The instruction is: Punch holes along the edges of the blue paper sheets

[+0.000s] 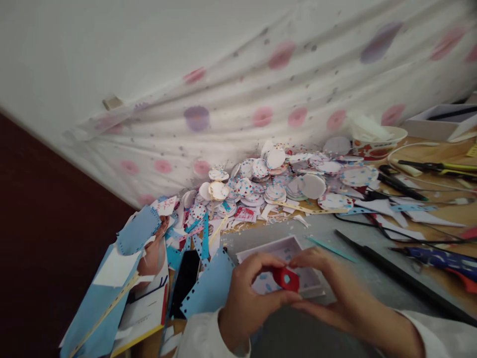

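Observation:
Both hands meet over a shallow white box (pixel 316 287) that has small light-blue bits on its bottom. Between the thumb and forefinger of my left hand (pixel 248 293) is a small red piece (pixel 292 281) with an angular outline and a hole through which pale blue shows. My right hand (pixel 345 293) is closed in from the other side, its thumb and fingertips at the edge of the red piece. Slight blur hides how firmly each fingertip presses. A sheet of blue paper (pixel 210 286) with punched holes along its edges lies left of the box.
Behind the grey mat (pixel 324 231) heaps a long pile of speckled round paper discs (pixel 276 191). Blue sheets and a booklet (pixel 145 318) crowd the left. At right lie a long black tool (pixel 402 276), a blue-handled tool (pixel 443 261), cables and a paper bowl (pixel 376 146).

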Motion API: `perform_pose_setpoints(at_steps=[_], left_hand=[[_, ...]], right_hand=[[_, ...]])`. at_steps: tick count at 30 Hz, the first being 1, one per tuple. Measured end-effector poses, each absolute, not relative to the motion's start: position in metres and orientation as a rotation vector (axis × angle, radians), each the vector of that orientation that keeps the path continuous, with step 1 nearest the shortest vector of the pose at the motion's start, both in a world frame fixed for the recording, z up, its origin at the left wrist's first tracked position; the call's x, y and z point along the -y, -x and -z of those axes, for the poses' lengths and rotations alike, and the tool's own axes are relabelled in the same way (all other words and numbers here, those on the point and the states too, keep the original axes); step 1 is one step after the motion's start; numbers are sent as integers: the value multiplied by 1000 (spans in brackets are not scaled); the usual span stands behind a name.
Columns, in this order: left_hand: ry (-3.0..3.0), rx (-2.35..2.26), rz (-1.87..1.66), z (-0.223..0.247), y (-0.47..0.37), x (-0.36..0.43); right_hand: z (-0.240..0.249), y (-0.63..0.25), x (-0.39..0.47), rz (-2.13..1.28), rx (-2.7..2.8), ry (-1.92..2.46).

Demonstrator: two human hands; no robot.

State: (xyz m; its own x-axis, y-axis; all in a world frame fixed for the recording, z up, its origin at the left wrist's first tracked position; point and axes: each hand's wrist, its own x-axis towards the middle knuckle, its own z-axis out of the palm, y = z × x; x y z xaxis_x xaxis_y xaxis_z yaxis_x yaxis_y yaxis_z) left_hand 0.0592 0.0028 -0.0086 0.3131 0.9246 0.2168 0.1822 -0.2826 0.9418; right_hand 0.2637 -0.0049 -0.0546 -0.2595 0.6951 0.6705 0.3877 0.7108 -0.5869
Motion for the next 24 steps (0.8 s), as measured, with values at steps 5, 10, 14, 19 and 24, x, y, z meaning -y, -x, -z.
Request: perform_pose_setpoints(at_steps=[5,10,14,19,24], left_hand=[[-1636,-1097,-1224,25,-39,-17],[-1633,-1173,-1247,46,-26,-25],[-1676,-1165,-1168,57,-21,-30],[-1856,-1120,-1182,72,-21,-34],[-1942,-1077,-1271,87,-22,-36]], right_hand=[[94,-302,-15,-120,1879,1352],[136,-313,-29,-60,1893,1505],[154,-316,-30,-56,1892,1511],[138,-318,-34,-126,1890,1443],[90,-292,-42,-315,1867,1174]])
